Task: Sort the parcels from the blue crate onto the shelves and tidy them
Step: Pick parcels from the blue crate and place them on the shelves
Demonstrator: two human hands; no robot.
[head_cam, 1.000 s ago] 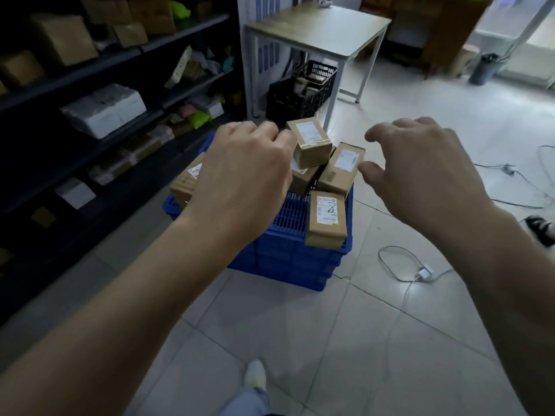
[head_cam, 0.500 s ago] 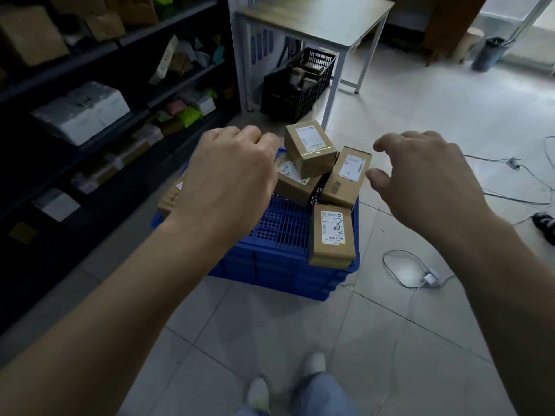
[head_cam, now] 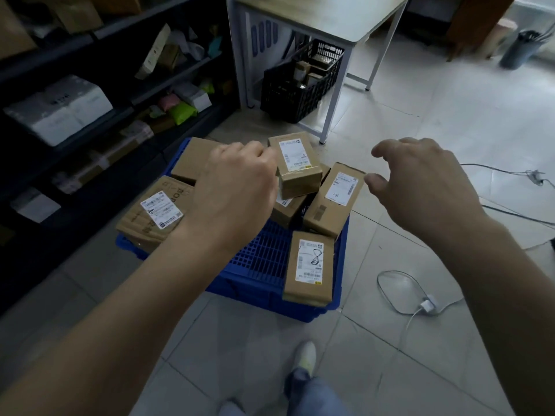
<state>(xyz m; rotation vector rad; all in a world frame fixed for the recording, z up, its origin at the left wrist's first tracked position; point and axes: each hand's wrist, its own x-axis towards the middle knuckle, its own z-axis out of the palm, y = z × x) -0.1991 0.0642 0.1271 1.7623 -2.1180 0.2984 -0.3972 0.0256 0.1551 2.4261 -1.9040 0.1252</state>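
A blue crate [head_cam: 255, 265] stands on the tiled floor in front of me, piled with several brown cardboard parcels bearing white labels. One small parcel [head_cam: 295, 163] lies on top of the pile, a long one [head_cam: 333, 199] leans at the right, and another [head_cam: 310, 268] rests on the crate's front right edge. A flat parcel [head_cam: 153, 211] lies at the left. My left hand [head_cam: 237, 190] hovers over the pile with fingers curled under, knuckles beside the top parcel, holding nothing visible. My right hand [head_cam: 420, 187] hovers to the right of the crate, fingers spread and loosely bent, empty.
Dark shelves [head_cam: 114, 112] with boxes and bags run along the left. A white table [head_cam: 330, 16] stands behind the crate, with a black basket [head_cam: 300, 82] under it. A charger and cables [head_cam: 426, 306] lie on the floor at the right. My shoe [head_cam: 304, 355] is below.
I have stepped closer and the crate now sits nearer and lower in view. Both hands have come down towards the pile, keeping the same shapes.
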